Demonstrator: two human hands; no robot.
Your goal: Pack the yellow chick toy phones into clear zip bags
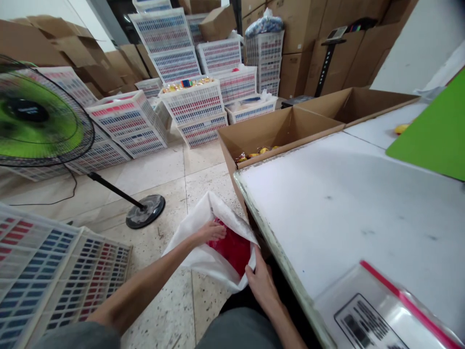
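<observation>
A white woven-looking sack [194, 257] stands on the floor before me with its mouth spread wide. Red contents [236, 249] fill its inside; what they are cannot be made out. My left hand [214, 232] reaches over the sack's left side, fingers stretched out and lying against the red contents, with nothing visibly held. On the right side, my right hand [260, 278] grips the sack's rim, thumb on the inner face and the other fingers partly hidden behind the cloth.
A white table [290, 194] stands close on my right, with a clear zip bag [366, 310] and a green board [436, 131]. Open cardboard boxes [254, 126] adjoin it. A green fan [143, 213] and crates [101, 266] stand left; stacked crates [196, 104] are ahead.
</observation>
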